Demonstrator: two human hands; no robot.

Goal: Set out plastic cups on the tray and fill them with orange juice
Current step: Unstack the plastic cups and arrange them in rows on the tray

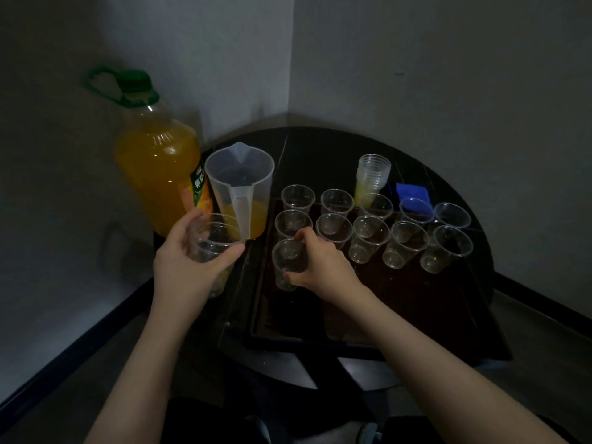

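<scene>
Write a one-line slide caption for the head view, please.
Right hand sets a clear cup on the tray; left hand holds stacked cups.

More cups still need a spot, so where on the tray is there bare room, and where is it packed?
Free: the tray's near half, in front of the two full cup rows and right of the cup the right hand holds. Crowded: the tray's far half and, left of it, the jug, bottle and left hand with its stack.
</scene>
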